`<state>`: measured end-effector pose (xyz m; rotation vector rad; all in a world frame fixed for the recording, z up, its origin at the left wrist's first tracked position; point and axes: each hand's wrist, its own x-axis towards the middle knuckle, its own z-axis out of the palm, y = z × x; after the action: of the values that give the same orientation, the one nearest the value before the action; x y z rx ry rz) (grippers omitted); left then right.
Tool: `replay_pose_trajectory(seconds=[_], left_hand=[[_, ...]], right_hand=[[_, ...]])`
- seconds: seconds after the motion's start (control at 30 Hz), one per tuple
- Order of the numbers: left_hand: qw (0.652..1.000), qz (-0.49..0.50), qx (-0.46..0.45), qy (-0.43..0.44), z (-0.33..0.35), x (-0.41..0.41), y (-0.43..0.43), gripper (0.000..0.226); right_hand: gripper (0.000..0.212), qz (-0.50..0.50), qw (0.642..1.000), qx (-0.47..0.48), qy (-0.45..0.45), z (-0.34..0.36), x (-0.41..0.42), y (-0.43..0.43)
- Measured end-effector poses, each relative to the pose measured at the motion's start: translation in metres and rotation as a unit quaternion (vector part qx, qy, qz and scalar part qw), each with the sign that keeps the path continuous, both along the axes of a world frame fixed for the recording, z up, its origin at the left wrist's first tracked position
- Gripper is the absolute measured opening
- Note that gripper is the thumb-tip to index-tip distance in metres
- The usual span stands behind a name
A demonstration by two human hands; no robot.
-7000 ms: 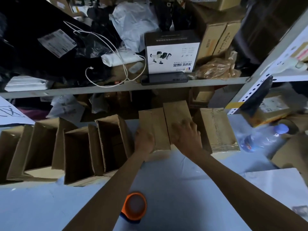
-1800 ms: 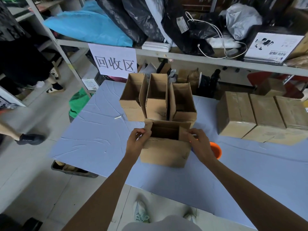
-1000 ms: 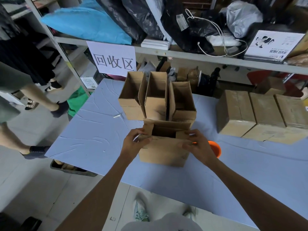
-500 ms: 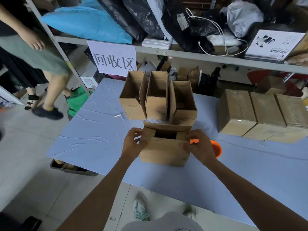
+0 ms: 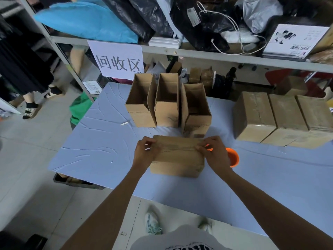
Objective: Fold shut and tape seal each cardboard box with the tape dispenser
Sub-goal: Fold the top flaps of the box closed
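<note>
Bare blue table (image 5: 100, 141) lay open leftward; three open-topped brown cardboard boxes (image 5: 167, 103) blocked the far side, an orange tape dispenser (image 5: 233, 156) the right.

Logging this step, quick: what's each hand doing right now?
Left hand: grips the cardboard box at its left end.
Right hand: grips its right end.

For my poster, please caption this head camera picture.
Left hand and right hand hold a cardboard box shut; three open boxes wait behind.

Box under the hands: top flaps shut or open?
Shut. The box shows a flat closed top with a seam across it; left hand and right hand hold its ends. Tape on it: cannot tell.
</note>
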<state>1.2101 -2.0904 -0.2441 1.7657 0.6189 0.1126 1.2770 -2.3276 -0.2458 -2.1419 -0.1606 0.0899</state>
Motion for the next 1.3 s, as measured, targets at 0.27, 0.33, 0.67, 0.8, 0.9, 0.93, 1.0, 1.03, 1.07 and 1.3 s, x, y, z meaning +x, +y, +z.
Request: replay_pose_trajectory(seconds=[0.27,0.33,0.67,0.8,0.9,0.93,1.0,1.03,1.07,1.3], left_hand=[[0.994,0.045,-0.026,0.094,0.002,0.014,-0.006,0.042],[0.994,0.027,0.002,0.102,0.003,0.013,-0.008,0.036],[0.994,0.029,0.003,0.105,0.009,0.016,-0.013,0.041],[0.993,0.025,0.037,0.108,0.009,0.014,-0.015,0.039],[0.993,0.038,0.041,0.108,0.006,0.012,-0.016,0.038],[0.992,0.042,0.044,0.108,0.005,0.013,-0.016,0.037],[0.992,0.044,0.051,0.11,0.003,0.013,-0.015,0.036],[0.991,0.042,0.055,0.11,0.003,0.013,-0.014,0.036],[0.991,0.039,0.061,0.109,0.003,0.013,-0.014,0.035],[0.992,0.012,0.063,0.107,0.004,0.013,-0.01,0.032]], right_hand=[[0.034,-0.027,0.996,-0.062,0.053,-0.009,0.006,0.005],[0.031,-0.03,0.995,-0.08,0.049,-0.008,0.007,0.006],[0.029,0.0,0.989,0.026,0.144,0.006,0.017,-0.016],[0.029,-0.113,0.976,-0.145,0.118,-0.007,0.023,-0.034],[0.051,-0.1,0.962,-0.205,0.15,-0.032,0.022,-0.041],[0.055,-0.082,0.959,-0.221,0.158,-0.04,0.021,-0.042],[0.06,-0.044,0.95,-0.252,0.181,-0.059,0.02,-0.043],[0.06,-0.04,0.946,-0.263,0.188,-0.065,0.019,-0.042],[0.056,-0.043,0.943,-0.272,0.187,-0.069,0.019,-0.042],[0.014,-0.044,0.96,-0.231,0.154,-0.051,0.028,-0.059]])
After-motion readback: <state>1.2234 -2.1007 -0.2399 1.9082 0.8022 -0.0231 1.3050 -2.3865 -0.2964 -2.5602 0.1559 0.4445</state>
